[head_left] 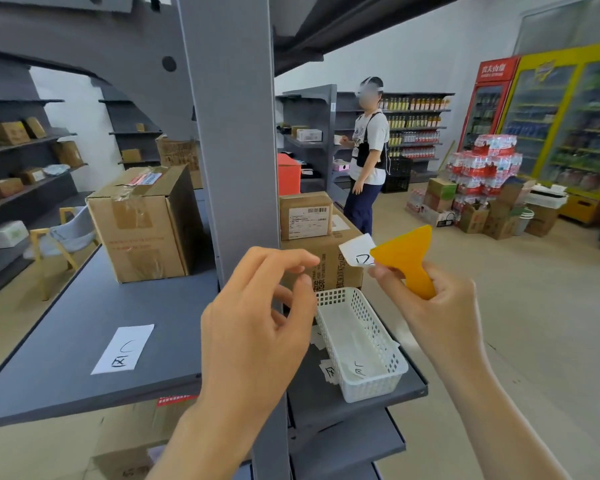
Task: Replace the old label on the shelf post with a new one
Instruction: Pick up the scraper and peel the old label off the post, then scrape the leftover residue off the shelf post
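The grey shelf post (232, 133) rises in the middle of the view, and no label shows on its visible face. My right hand (440, 306) grips an orange plastic scraper (409, 258) and also pinches a small white label (357, 249) with black writing. My left hand (257, 327) hovers in front of the post at shelf height, fingers curled and apart, holding nothing. A larger white label (123, 348) with handwriting lies flat on the grey shelf board (66, 341) to the left.
A white perforated basket (361, 344) with paper labels stands on the right shelf board, with loose labels beside it. Cardboard boxes (142, 223) sit on both boards behind. Another person (368, 157) stands at far shelves. Water packs and fridges fill the right.
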`<control>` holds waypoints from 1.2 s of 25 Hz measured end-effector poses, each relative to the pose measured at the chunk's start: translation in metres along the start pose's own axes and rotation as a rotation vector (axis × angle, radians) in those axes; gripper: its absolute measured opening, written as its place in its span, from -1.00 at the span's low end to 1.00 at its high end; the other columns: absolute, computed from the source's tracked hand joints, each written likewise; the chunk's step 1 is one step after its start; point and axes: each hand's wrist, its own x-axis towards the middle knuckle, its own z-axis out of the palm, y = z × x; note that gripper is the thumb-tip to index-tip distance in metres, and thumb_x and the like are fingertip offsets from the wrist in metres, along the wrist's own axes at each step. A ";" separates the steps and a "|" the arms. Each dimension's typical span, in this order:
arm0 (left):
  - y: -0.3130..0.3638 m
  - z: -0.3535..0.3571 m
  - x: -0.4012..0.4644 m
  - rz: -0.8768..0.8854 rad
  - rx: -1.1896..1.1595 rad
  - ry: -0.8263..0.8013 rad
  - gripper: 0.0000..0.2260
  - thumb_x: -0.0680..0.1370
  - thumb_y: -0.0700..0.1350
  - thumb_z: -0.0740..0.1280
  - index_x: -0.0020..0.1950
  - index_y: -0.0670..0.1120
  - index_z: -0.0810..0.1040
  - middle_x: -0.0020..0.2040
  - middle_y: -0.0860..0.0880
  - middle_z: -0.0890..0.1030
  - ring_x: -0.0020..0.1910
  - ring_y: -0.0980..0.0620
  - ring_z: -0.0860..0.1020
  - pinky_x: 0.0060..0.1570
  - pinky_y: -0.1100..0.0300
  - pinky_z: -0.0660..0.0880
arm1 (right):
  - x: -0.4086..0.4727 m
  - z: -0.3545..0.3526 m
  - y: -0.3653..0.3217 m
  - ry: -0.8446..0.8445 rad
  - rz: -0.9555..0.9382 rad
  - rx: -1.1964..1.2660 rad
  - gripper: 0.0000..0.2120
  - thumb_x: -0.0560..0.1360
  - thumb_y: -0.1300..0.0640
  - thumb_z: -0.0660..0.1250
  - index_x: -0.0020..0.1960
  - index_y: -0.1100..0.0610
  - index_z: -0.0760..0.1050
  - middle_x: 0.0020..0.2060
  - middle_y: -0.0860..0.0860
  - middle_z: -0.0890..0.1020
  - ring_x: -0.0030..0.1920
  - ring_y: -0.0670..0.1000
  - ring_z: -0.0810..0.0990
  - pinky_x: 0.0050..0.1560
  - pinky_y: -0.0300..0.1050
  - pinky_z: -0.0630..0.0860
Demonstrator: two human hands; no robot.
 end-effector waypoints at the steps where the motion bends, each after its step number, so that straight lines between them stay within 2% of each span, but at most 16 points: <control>1: 0.000 0.002 0.000 -0.015 0.000 -0.003 -0.87 0.57 -0.07 0.30 0.06 0.10 0.61 -0.01 0.20 0.60 -0.23 0.15 0.61 -0.39 0.30 0.53 | 0.004 -0.001 0.016 -0.036 0.085 -0.027 -0.59 0.49 0.03 0.51 -0.45 0.15 0.48 -0.66 -0.13 0.41 -0.60 -0.14 0.28 -0.49 -0.37 0.21; 3: -0.001 0.006 0.000 -0.040 0.000 -0.002 -0.87 0.57 -0.10 0.32 0.04 0.10 0.61 -0.02 0.21 0.60 -0.26 0.13 0.61 -0.41 0.23 0.53 | 0.012 0.000 0.050 -0.116 0.250 -0.141 -0.61 0.48 -0.02 0.50 -0.40 0.21 0.58 -0.63 -0.03 0.46 -0.55 -0.10 0.31 -0.45 -0.21 0.27; 5: -0.003 0.007 -0.001 -0.045 0.012 0.003 -0.87 0.57 -0.12 0.33 0.03 0.08 0.62 -0.04 0.20 0.61 -0.32 0.09 0.60 -0.43 0.18 0.51 | 0.019 0.006 0.081 -0.189 0.407 -0.279 -0.66 0.45 0.04 0.48 -0.47 0.10 0.60 -0.67 -0.06 0.39 -0.55 -0.04 0.29 -0.46 -0.18 0.26; 7: -0.006 0.006 -0.001 -0.051 0.012 0.007 -0.87 0.56 -0.14 0.34 0.02 0.06 0.63 -0.04 0.19 0.61 -0.36 0.08 0.59 -0.44 0.20 0.50 | 0.023 0.014 0.106 -0.272 0.514 -0.399 -0.66 0.40 0.08 0.41 -0.54 0.04 0.55 -0.70 -0.08 0.40 -0.54 -0.03 0.34 -0.45 -0.18 0.29; 10: -0.010 0.001 -0.001 -0.060 0.014 0.022 -0.87 0.56 -0.16 0.34 0.03 0.04 0.63 -0.03 0.17 0.61 -0.38 0.08 0.60 -0.44 0.26 0.48 | 0.024 0.024 0.133 -0.377 0.556 -0.482 -0.73 0.40 0.06 0.36 -0.48 0.00 0.54 -0.65 -0.12 0.53 -0.52 -0.04 0.43 -0.38 -0.17 0.39; 13: -0.014 -0.003 -0.002 -0.075 0.025 0.033 -0.86 0.56 -0.18 0.35 0.02 0.04 0.63 -0.03 0.18 0.61 -0.37 0.08 0.61 -0.44 0.27 0.47 | 0.025 0.034 0.149 -0.397 0.580 -0.530 -0.91 0.31 0.10 0.42 -0.36 -0.03 0.59 -0.46 -0.08 0.62 -0.46 -0.03 0.50 -0.38 -0.19 0.39; 16: -0.019 -0.004 -0.003 -0.098 0.019 0.053 -0.86 0.55 -0.19 0.34 0.01 0.03 0.63 -0.04 0.16 0.61 -0.36 0.06 0.62 -0.45 0.29 0.46 | 0.024 0.039 0.161 -0.436 0.616 -0.585 -0.89 0.34 0.07 0.44 -0.36 -0.06 0.63 -0.35 -0.08 0.65 -0.38 -0.04 0.55 -0.39 -0.18 0.39; 18: -0.022 -0.004 -0.002 -0.106 0.017 0.063 -0.87 0.56 -0.19 0.34 0.00 0.01 0.64 -0.06 0.14 0.61 -0.36 0.05 0.61 -0.45 0.25 0.47 | 0.024 0.040 0.167 -0.444 0.656 -0.581 -0.90 0.37 0.05 0.45 -0.31 -0.10 0.65 -0.28 -0.08 0.66 -0.30 -0.03 0.59 -0.33 -0.16 0.46; 20: -0.021 -0.003 -0.004 -0.044 0.058 0.045 -0.87 0.57 -0.18 0.33 -0.01 0.00 0.65 -0.06 0.13 0.60 -0.37 0.11 0.58 -0.45 0.30 0.46 | 0.023 0.041 0.170 -0.451 0.682 -0.584 -0.93 0.40 0.02 0.43 -0.25 -0.05 0.68 -0.28 -0.04 0.66 -0.32 -0.01 0.59 -0.33 -0.15 0.49; 23: -0.015 0.009 -0.013 0.100 0.095 -0.047 -0.86 0.58 -0.15 0.32 0.00 -0.01 0.67 -0.05 0.10 0.61 -0.39 0.16 0.53 -0.48 0.32 0.44 | 0.021 0.041 0.171 -0.467 0.663 -0.583 -0.84 0.45 0.03 0.39 -0.21 0.06 0.69 -0.33 -0.01 0.65 -0.41 0.00 0.54 -0.36 -0.16 0.45; 25: -0.012 0.025 -0.021 0.113 0.072 -0.133 -0.86 0.58 -0.13 0.32 0.03 0.01 0.66 -0.01 0.11 0.60 -0.39 0.14 0.54 -0.47 0.30 0.47 | 0.020 0.038 0.166 -0.503 0.641 -0.572 -0.92 0.45 0.09 0.38 -0.14 -0.02 0.66 -0.23 -0.04 0.66 -0.35 -0.03 0.57 -0.35 -0.18 0.47; 27: -0.012 0.045 -0.029 0.033 0.049 -0.259 -0.85 0.60 -0.08 0.29 0.09 0.07 0.63 0.05 0.16 0.57 -0.36 0.13 0.56 -0.40 0.31 0.53 | 0.019 0.035 0.161 -0.522 0.632 -0.564 -0.83 0.43 0.13 0.36 -0.05 -0.09 0.65 -0.18 -0.06 0.68 -0.32 -0.02 0.60 -0.35 -0.19 0.47; 30: -0.021 0.077 -0.042 -0.180 0.006 -0.426 -0.81 0.61 -0.04 0.28 0.18 0.17 0.58 0.13 0.26 0.52 -0.28 0.14 0.60 -0.23 0.42 0.53 | 0.015 0.029 0.160 -0.491 0.665 -0.541 -0.79 0.45 0.13 0.31 -0.01 -0.05 0.67 -0.27 -0.06 0.74 -0.31 -0.06 0.63 -0.30 -0.18 0.51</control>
